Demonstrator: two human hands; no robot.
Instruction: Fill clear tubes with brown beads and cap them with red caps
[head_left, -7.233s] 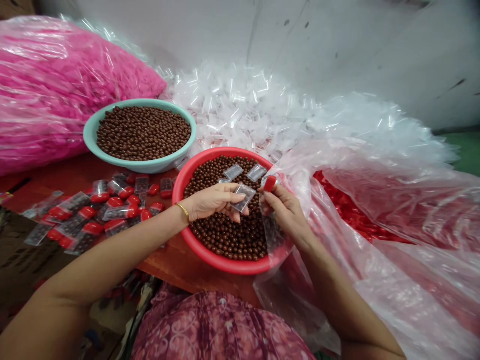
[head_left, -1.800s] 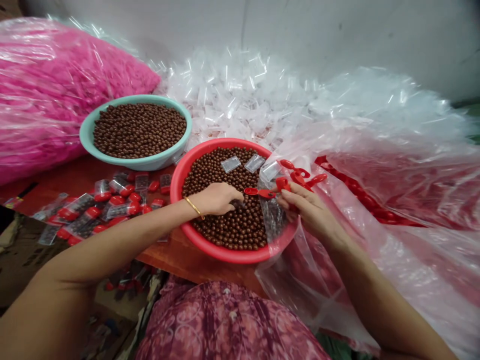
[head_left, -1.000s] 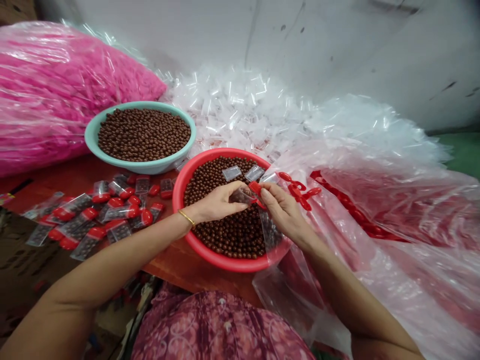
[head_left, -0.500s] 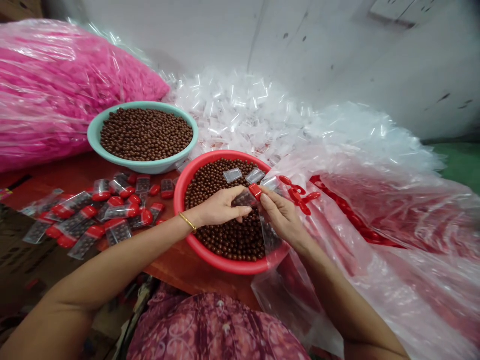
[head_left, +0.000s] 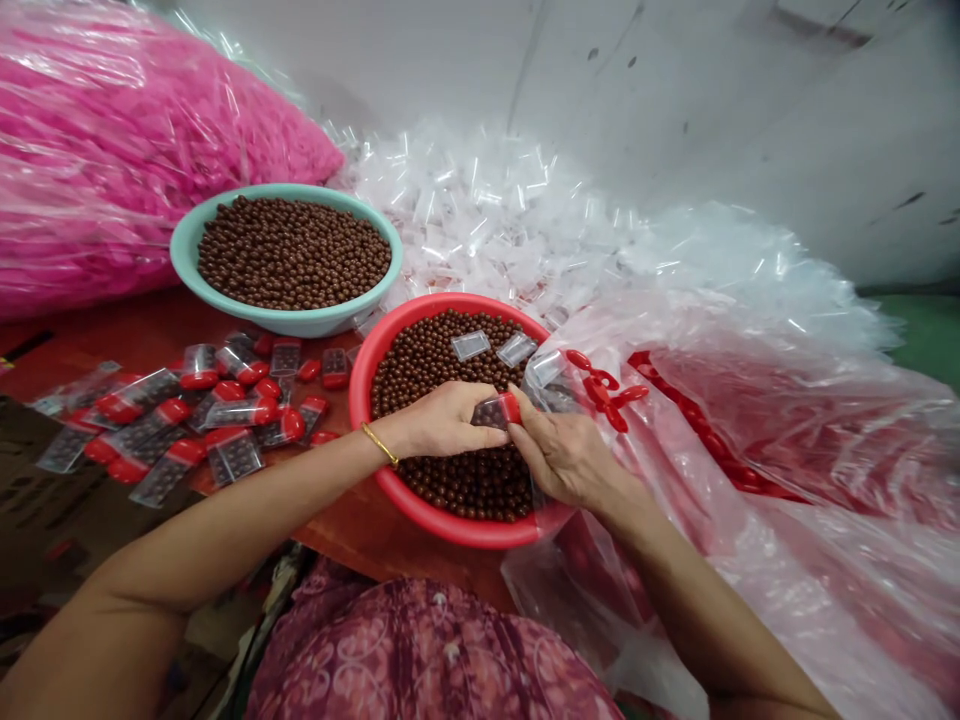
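Note:
Over the red basin (head_left: 442,515) of brown balls (head_left: 457,480), both hands meet on one small clear packet (head_left: 491,411) filled with balls. My left hand (head_left: 442,420) pinches the packet's body. At its end, my right hand (head_left: 559,455) presses a red clip (head_left: 511,407). Two empty clear packets (head_left: 470,345) lie on the balls at the basin's far side. Loose red clips (head_left: 604,385) rest on plastic just right of the basin.
A teal basin (head_left: 285,318) of brown balls stands behind left. Several filled packets with red clips (head_left: 172,420) lie on the red table to the left. A pink bag (head_left: 112,150), a heap of clear packets (head_left: 487,220) and a large bag of red clips (head_left: 787,440) surround them.
Earlier my left hand scooped balls in the basin while the right held a clip. The hands then came together on the packet and have lowered slightly, the clip now on its end.

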